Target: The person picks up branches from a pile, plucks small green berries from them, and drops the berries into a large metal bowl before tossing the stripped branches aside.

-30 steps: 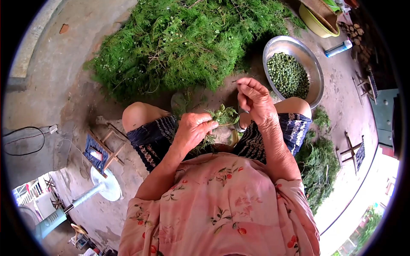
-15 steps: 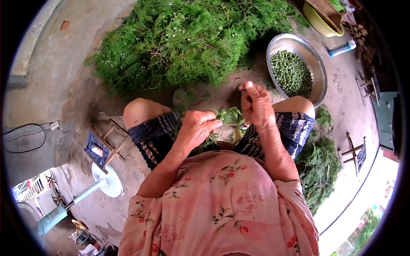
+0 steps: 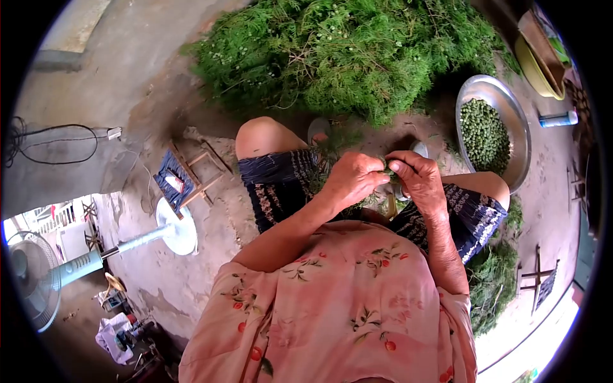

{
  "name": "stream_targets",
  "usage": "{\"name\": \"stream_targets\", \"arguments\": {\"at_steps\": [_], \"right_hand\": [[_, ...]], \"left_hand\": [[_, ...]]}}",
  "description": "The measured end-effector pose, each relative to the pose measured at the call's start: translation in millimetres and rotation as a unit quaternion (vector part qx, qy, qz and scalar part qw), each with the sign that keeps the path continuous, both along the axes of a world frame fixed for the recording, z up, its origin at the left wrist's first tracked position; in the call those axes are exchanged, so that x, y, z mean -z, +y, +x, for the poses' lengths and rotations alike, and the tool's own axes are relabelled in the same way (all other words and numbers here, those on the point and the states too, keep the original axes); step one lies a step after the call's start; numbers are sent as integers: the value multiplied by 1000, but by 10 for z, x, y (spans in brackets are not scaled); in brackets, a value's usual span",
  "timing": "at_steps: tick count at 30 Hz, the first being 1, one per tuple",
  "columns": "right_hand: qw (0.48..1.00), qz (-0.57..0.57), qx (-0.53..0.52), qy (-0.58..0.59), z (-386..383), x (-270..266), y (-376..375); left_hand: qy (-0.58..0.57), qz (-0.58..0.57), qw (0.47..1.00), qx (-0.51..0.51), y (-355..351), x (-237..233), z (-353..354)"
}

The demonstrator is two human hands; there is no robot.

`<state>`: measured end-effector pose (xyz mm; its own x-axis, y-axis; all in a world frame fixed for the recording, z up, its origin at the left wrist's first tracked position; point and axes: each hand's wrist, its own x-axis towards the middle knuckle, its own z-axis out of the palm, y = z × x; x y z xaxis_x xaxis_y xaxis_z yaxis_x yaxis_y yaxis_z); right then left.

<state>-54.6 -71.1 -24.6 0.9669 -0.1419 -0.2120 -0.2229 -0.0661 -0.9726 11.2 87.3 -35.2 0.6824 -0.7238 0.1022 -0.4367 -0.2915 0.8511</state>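
Note:
My left hand (image 3: 355,181) is closed, thumb against fingers, around a small green evergreen sprig (image 3: 387,168) above my lap. My right hand (image 3: 419,182) meets it from the other side, its thumb and fingers pinched at the same sprig. Most of the sprig is hidden by the fingers. Beyond my knees lies a large heap of leafy evergreen branches (image 3: 345,57) with small pale-green cones among the foliage. To the right, a metal basin (image 3: 522,137) holds many small round green cones (image 3: 484,133).
A second pile of greenery (image 3: 491,284) lies by my right thigh. At left stand a small folding stool (image 3: 185,175) and a pedestal fan (image 3: 80,268). At far right are a yellow tub (image 3: 536,70), a blue-white cylinder (image 3: 558,119) and another stool (image 3: 541,281).
My right hand has come down and left to meet my left hand at the sprig; before, the two were apart. The whole view has shifted, with the scene sitting further right.

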Motion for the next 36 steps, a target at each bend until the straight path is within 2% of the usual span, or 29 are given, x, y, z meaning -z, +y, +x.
{"name": "stream_targets", "arguments": {"at_steps": [2,4,5,6,8,12,14,15,18,19,22,24,26,27,28,31,32,33,34,35,36], "right_hand": [[999,13,4,-38,13,0,39],[996,20,80,29,2,-7,67],[985,86,125,79,6,5,99],[981,136,121,68,-1,42,110],[919,336,168,123,-4,74,141],[885,398,202,135,35,19,145],[854,433,277,84,54,66,60],[857,452,243,40,39,176,-34],[865,451,221,6,48,24,-74],[874,451,179,-35,27,-10,-97],[890,427,154,-44,-14,-65,-85],[947,301,109,-14,-57,-74,-26],[985,147,82,-35,-40,-73,91],[991,71,62,-99,-15,8,119],[991,9,69,-113,5,11,150],[982,-22,94,-160,28,76,179],[985,117,116,-42,29,8,163],[955,252,135,77,29,-29,145],[918,368,141,46,32,21,83],[894,411,175,36,42,38,26],[867,452,208,26,62,50,-39]], "left_hand": [[-12,0,1000,10,4,-83,-1],[34,-29,999,24,-27,-190,-3],[24,-60,998,26,-54,-113,16],[41,-47,998,28,-41,-72,32],[271,-43,961,-37,-84,-252,30],[268,-43,962,-35,-88,-227,79],[305,-15,952,-31,-66,-244,61],[316,-28,946,-64,-74,-281,40],[300,-38,950,-84,-39,-268,110],[295,-45,951,-86,-29,-240,125],[273,-45,956,-98,-34,-230,123],[245,-37,965,-87,-35,-204,122],[220,-33,972,-73,-49,-142,108],[174,-20,982,-68,-44,-99,102],[129,-8,990,-64,-38,-73,96],[118,-12,992,-49,-53,-103,88],[123,-18,991,-41,-63,-134,82],[122,-19,991,-40,-67,-169,82],[209,-17,976,-64,-67,-211,79],[294,-15,952,-88,-67,-245,77],[292,-15,952,-87,-74,-276,93]]}}
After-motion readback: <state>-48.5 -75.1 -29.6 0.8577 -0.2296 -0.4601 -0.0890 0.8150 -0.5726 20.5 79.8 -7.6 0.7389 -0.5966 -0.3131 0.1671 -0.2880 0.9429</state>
